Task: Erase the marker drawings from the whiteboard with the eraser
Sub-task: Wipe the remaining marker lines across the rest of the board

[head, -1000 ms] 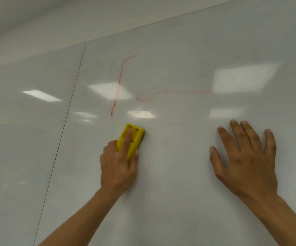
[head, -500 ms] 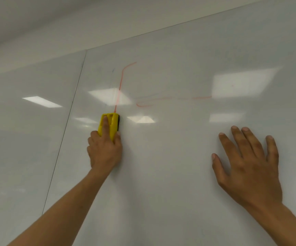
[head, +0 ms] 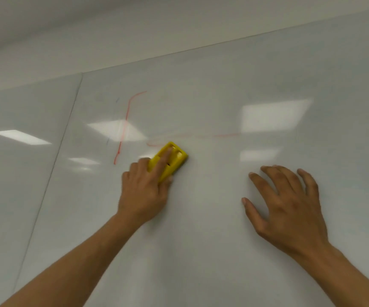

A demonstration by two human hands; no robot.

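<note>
Now left hand (head: 144, 196) grips blocky yellow eraser (head: 172, 160); right hand (head: 288, 203) splayed on glossy whiteboard (head: 223, 251).

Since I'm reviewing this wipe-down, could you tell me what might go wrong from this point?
The yellow eraser sits tilted at the near end of the faint horizontal red line, so a pass could smear or miss it. The vertical red line lies to its left and could be skipped. The right hand resting on the whiteboard may leave smudges.

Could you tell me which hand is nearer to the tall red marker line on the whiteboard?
Left. The left hand, gripping the eraser, sits just below-right of the red line; the right hand rests far right.
</note>
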